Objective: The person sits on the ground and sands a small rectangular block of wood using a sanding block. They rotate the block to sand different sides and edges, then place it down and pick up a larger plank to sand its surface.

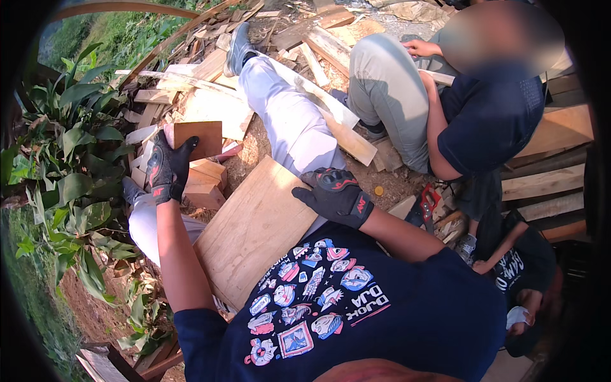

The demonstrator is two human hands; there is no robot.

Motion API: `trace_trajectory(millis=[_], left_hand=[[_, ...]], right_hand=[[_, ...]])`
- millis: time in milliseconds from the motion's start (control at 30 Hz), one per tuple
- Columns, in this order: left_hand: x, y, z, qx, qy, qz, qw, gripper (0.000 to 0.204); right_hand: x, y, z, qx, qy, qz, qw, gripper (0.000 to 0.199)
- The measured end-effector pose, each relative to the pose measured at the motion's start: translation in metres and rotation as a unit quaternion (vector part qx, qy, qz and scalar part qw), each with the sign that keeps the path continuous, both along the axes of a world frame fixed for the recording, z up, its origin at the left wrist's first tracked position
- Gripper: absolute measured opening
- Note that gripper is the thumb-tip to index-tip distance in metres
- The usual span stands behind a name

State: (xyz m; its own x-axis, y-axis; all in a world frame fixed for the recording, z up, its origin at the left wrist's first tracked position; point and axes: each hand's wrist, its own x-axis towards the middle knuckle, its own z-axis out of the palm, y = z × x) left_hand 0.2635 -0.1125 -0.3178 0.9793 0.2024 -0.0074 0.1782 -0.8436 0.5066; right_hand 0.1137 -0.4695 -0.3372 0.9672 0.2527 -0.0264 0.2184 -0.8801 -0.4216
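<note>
Head view: left gloved hand (167,167) grasping top edge of small brown square wood panel (198,139), upright. Right gloved hand (333,196) released, flat on far corner of large pale plywood board (251,230) across lap, long axis toward left hand.

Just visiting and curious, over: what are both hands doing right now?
Left hand: gloved grip shut on small brown board. Right hand: resting on large plywood panel. Scrap wood pile and seated person close ahead.
</note>
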Motion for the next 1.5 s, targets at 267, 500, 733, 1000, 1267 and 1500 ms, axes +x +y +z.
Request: trace_trajectory(millis=[267,500,733,1000,1267,1500], left_hand=[[0.011,0.007,-0.051,0.055,0.032,0.021,0.998,0.105],[-0.004,0.027,-0.071,0.002,0.006,-0.032,0.999,0.094],[-0.024,0.037,-0.076,0.100,-0.024,-0.027,0.994,0.088],[-0.036,0.040,-0.063,0.018,-0.036,0.014,0.999,0.082],[-0.010,0.021,-0.032,0.003,-0.023,0.067,0.997,0.084],[-0.029,0.044,-0.043,-0.009,-0.030,0.083,0.996,0.080]], right_hand=[[0.014,-0.148,-0.138,-0.082,0.137,-0.193,0.968,0.038],[-0.041,-0.121,-0.197,-0.064,0.226,-0.222,0.946,0.045],[-0.021,-0.106,-0.247,-0.090,0.095,-0.151,0.980,0.034],[0.009,-0.112,-0.170,-0.017,0.223,-0.260,0.939,0.043],[0.001,-0.162,-0.287,-0.049,0.203,-0.302,0.930,0.068],[0.039,-0.098,-0.282,-0.089,0.211,-0.311,0.922,0.057]])
